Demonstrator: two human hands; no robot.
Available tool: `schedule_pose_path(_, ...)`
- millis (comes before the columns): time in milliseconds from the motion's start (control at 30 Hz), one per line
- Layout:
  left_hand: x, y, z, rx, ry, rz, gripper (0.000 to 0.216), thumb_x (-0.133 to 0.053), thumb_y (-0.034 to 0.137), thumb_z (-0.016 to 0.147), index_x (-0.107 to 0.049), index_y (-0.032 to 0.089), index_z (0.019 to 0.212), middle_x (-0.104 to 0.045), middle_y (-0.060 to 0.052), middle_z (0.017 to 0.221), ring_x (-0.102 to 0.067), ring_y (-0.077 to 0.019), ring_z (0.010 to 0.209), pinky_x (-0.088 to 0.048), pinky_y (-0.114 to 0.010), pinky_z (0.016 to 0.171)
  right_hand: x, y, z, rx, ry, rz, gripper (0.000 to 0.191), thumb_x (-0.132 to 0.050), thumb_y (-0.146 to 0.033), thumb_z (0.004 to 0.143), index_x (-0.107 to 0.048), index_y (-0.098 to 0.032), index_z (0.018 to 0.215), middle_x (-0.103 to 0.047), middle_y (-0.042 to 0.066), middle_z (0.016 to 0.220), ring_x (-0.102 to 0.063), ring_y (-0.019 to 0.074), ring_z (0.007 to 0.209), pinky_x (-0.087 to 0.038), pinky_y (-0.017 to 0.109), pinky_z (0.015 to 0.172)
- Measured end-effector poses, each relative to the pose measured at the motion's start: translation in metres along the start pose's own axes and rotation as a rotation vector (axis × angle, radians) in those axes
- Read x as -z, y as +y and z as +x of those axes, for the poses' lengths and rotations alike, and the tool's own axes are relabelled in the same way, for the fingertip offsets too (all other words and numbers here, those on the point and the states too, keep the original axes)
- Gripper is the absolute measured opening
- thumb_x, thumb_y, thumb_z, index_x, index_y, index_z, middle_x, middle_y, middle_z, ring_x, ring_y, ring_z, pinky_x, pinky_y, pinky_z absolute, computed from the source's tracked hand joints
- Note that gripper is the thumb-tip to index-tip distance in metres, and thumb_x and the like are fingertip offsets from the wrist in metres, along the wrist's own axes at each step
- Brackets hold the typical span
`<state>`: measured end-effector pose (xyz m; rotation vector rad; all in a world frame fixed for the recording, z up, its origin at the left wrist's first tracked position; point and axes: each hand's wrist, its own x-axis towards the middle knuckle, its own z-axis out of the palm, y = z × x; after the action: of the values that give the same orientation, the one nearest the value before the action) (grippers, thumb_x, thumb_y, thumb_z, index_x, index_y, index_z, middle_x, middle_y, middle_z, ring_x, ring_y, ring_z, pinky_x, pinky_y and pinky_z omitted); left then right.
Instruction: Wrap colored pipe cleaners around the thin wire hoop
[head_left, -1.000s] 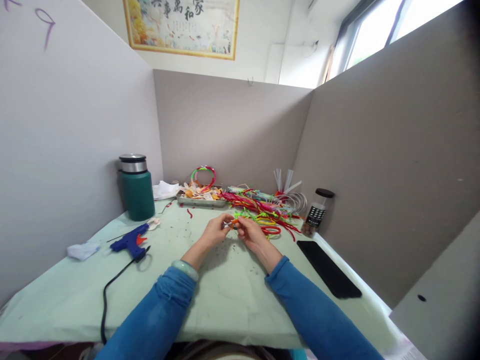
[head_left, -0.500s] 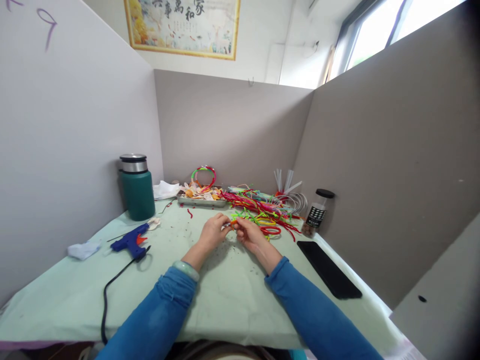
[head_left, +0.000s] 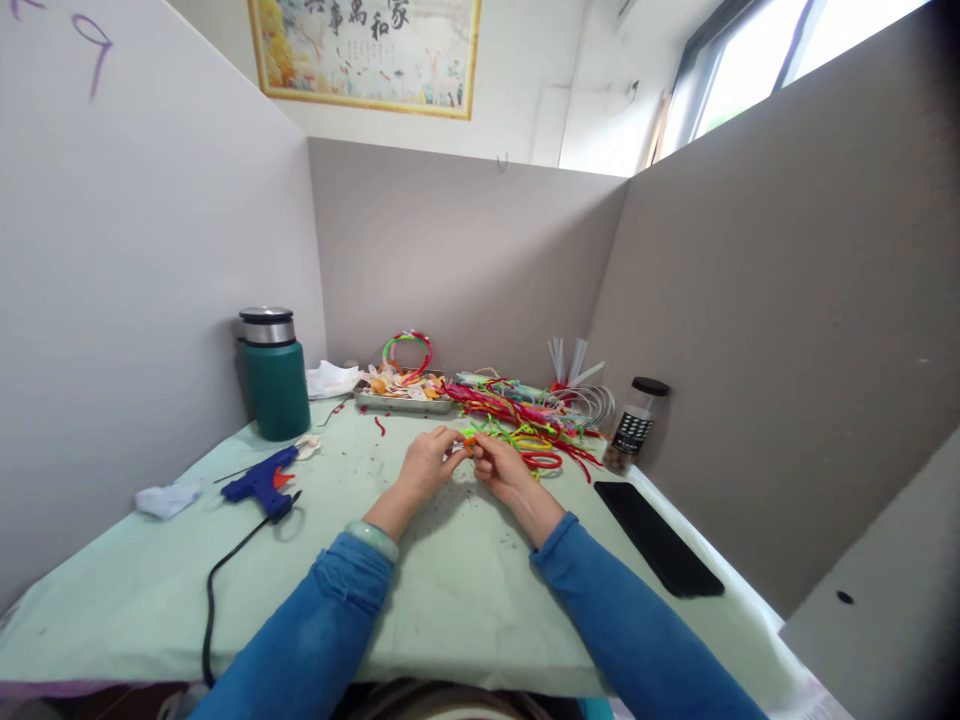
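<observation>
My left hand [head_left: 429,464] and my right hand [head_left: 504,468] meet over the middle of the table, fingertips nearly touching. Both are closed in a pinch on a small orange fuzzy piece, which looks like a pipe cleaner [head_left: 469,441]. Its far end and exact shape are hidden by my fingers. Just behind the hands lies a pile of red, green and yellow pipe cleaners [head_left: 517,405]. Scissors with red handles [head_left: 543,461] rest beside my right hand, partly under the pile.
A metal tray [head_left: 405,405] of small cut-outs stands at the back, a colourful ring [head_left: 407,352] on it. At left are a green bottle [head_left: 276,390] and a blue glue gun [head_left: 262,485] with its cord. At right are a jar [head_left: 634,428] and a black flat slab [head_left: 658,540].
My fingers have shifted slightly around the orange piece, and my left fingertips sit a little further right. Everything else on the table stays where it was.
</observation>
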<state>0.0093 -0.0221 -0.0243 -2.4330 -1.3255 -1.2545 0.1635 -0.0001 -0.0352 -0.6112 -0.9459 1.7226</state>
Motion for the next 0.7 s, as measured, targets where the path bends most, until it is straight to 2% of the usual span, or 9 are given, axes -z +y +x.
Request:
schedule_pose_path(233, 0.0002, 0.0015, 0.001, 0.029, -0.007, -0.073, 0.018, -0.051, 0.03, 0.083, -0.064, 0.018, 0.085, -0.062, -0.004, 0.08, -0.054, -0.0129, 0.071, -0.039, -0.023, 0.067, -0.0006, -0.0006, 0.0, 0.011, 0.023, -0.011, 0.025, -0.072, -0.03, 0.064, -0.051, -0.016, 0.067, -0.052, -0.007, 0.05, -0.035, 0.0015, 0.033, -0.022, 0.015, 0.032)
schedule_pose_path(400, 0.0006, 0.0026, 0.0031, 0.092, -0.016, -0.205, 0.024, -0.048, 0.032, 0.083, -0.066, 0.016, 0.078, -0.063, -0.002, 0.072, -0.051, -0.0106, 0.064, -0.036, -0.02, 0.06, -0.0038, -0.0021, -0.003, 0.031, 0.03, -0.036, 0.027, -0.073, -0.03, 0.063, -0.05, -0.017, 0.066, -0.052, -0.007, 0.05, -0.035, 0.0015, 0.033, -0.022, 0.015, 0.032)
schedule_pose_path(700, 0.0037, 0.0041, 0.0064, 0.267, -0.078, -0.334, 0.034, -0.047, 0.036, 0.079, -0.064, 0.013, 0.061, -0.048, 0.003, 0.051, -0.041, -0.0084, 0.052, -0.029, -0.02, 0.051, -0.0059, -0.0029, -0.0054, 0.071, 0.04, -0.094, 0.026, -0.073, -0.031, 0.064, -0.051, -0.017, 0.067, -0.053, -0.007, 0.051, -0.036, 0.0017, 0.033, -0.024, 0.015, 0.032)
